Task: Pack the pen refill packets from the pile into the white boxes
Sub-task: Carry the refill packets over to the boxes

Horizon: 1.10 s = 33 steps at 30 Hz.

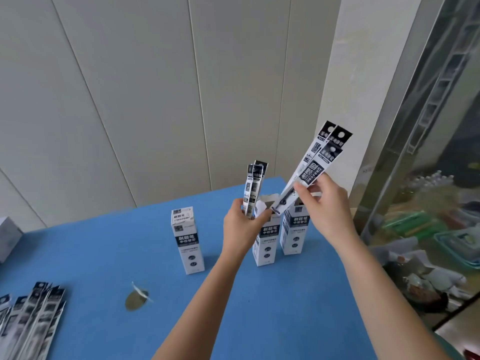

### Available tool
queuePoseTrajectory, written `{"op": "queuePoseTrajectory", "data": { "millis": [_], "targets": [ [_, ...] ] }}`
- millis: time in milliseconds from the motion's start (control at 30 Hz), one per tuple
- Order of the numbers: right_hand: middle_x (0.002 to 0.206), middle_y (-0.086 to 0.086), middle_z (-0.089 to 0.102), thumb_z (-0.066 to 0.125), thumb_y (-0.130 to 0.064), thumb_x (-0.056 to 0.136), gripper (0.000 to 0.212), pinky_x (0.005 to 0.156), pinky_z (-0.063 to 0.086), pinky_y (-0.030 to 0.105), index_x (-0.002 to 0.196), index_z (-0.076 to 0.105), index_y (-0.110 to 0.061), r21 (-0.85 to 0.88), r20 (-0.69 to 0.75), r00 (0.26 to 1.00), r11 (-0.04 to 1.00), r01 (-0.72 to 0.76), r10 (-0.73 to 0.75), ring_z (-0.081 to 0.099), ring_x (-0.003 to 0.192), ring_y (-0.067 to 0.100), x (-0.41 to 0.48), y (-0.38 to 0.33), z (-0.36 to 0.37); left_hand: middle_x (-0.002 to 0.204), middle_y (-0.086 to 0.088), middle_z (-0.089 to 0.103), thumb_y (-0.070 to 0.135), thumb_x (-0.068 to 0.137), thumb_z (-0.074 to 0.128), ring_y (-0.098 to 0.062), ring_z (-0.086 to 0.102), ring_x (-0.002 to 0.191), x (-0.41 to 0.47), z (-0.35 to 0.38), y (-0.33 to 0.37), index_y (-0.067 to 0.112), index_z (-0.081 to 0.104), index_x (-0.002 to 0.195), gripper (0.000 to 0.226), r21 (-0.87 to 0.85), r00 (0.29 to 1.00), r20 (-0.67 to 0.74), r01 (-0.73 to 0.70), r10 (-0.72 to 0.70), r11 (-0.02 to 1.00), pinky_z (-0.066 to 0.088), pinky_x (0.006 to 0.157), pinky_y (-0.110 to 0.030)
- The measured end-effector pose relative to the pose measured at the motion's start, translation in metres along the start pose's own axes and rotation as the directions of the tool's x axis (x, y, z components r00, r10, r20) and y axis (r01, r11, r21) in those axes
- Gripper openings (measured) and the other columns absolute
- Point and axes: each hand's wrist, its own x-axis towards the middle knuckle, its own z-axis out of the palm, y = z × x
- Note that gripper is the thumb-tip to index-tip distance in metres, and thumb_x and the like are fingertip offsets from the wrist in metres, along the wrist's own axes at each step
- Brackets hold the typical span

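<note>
My right hand (322, 203) pinches a fan of packets (315, 162) at the open box (266, 237), left hand (241, 224) gripping more: square them, then slide straight down.

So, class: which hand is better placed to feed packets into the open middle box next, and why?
Right hand: its packets already slant tip-first into the open box. The left hand holds its bundle upright beside that box.

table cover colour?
Plain blue table cover, no pattern; seen in the head view, the only one.
</note>
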Motion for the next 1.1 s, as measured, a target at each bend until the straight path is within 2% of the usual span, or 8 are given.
{"op": "queuePoseTrajectory", "data": {
  "millis": [167,400,533,633,700,800,967,1100],
  "targets": [
    [0.082,-0.001,0.065,0.056,-0.033,0.089,0.024,0.074,0.054,0.044,0.093,0.060,-0.009,-0.019,0.038,0.999,1.000,0.025,-0.024,0.065,0.078,0.020,0.019,0.004,0.008,0.065,0.013,0.049,0.022,0.078,0.071,0.003,0.047,0.047,0.014,0.012,-0.005,0.012,0.054,0.112,0.039,0.017,0.999,0.025,0.024,-0.024,1.000,0.034,0.043,-0.007],
    [0.082,0.003,0.068,0.057,-0.034,0.088,0.030,0.069,0.054,0.043,0.087,0.059,-0.003,-0.052,0.192,0.976,0.992,0.111,-0.100,0.065,0.071,0.022,0.039,0.016,0.013,0.055,0.008,0.043,0.022,0.082,0.063,-0.006,0.034,0.045,0.023,0.022,-0.012,0.007,0.054,0.078,0.019,0.049,0.998,-0.054,0.020,-0.017,0.999,0.030,0.043,-0.013],
    [0.076,-0.001,0.065,0.057,-0.035,0.088,0.032,0.063,0.048,0.035,0.080,0.056,-0.003,-0.073,0.305,0.936,0.976,0.205,-0.174,0.060,0.065,0.021,0.047,0.020,0.015,0.060,0.001,0.048,0.020,0.084,0.053,-0.012,0.036,0.051,0.021,0.029,-0.014,0.012,0.052,0.074,0.013,-0.013,0.994,-0.096,0.041,-0.042,0.999,0.034,0.049,-0.021],
    [0.060,-0.009,0.050,0.058,-0.035,0.088,0.034,0.055,0.037,0.031,0.066,0.046,-0.012,-0.066,0.402,0.894,0.968,0.243,-0.197,0.046,0.053,0.010,0.051,0.022,0.018,0.058,0.000,0.043,0.021,0.085,0.051,-0.016,0.032,0.052,0.022,0.033,-0.017,0.014,0.046,0.068,0.019,-0.082,0.990,-0.110,0.079,-0.088,0.993,0.031,0.050,-0.029],
    [0.056,-0.004,0.047,0.059,-0.036,0.087,0.038,0.053,0.034,0.030,0.060,0.040,-0.015,-0.069,0.452,0.869,0.963,0.260,-0.202,0.042,0.050,0.013,0.055,0.023,0.021,0.055,0.003,0.038,0.017,0.085,0.049,-0.015,0.030,0.050,0.023,0.034,-0.018,0.017,0.040,0.063,0.024,-0.100,0.987,-0.125,0.092,-0.104,0.991,0.028,0.048,-0.029],
    [0.077,0.003,0.065,0.060,-0.038,0.086,0.031,0.068,0.049,0.038,0.077,0.058,-0.008,-0.082,0.503,0.839,0.955,0.286,-0.208,0.060,0.072,0.025,0.060,0.029,0.027,0.053,0.005,0.039,0.014,0.086,0.048,-0.014,0.031,0.049,0.023,0.034,-0.018,0.018,0.041,0.063,0.024,-0.112,0.984,-0.140,0.093,-0.109,0.989,0.028,0.048,-0.028],
    [0.090,0.004,0.069,0.059,-0.039,0.085,0.028,0.080,0.049,0.039,0.090,0.064,-0.012,-0.143,0.631,0.758,0.936,0.320,-0.163,0.060,0.090,0.023,0.062,0.035,0.033,0.047,0.010,0.040,0.008,0.083,0.049,-0.011,0.031,0.044,0.022,0.034,-0.017,0.016,0.046,0.062,0.023,-0.154,0.978,-0.152,0.122,-0.146,0.980,0.027,0.044,-0.024],
    [0.074,-0.001,0.045,0.053,-0.041,0.088,0.036,0.073,0.037,0.033,0.062,0.041,-0.020,-0.262,0.736,0.672,0.882,0.392,-0.080,0.047,0.085,0.021,0.060,0.041,0.036,0.043,0.010,0.039,0.003,0.083,0.048,-0.011,0.030,0.042,0.021,0.034,-0.014,0.010,0.047,0.063,0.021,-0.183,0.976,-0.159,0.118,-0.148,0.976,0.027,0.041,-0.022]
  ]
}}
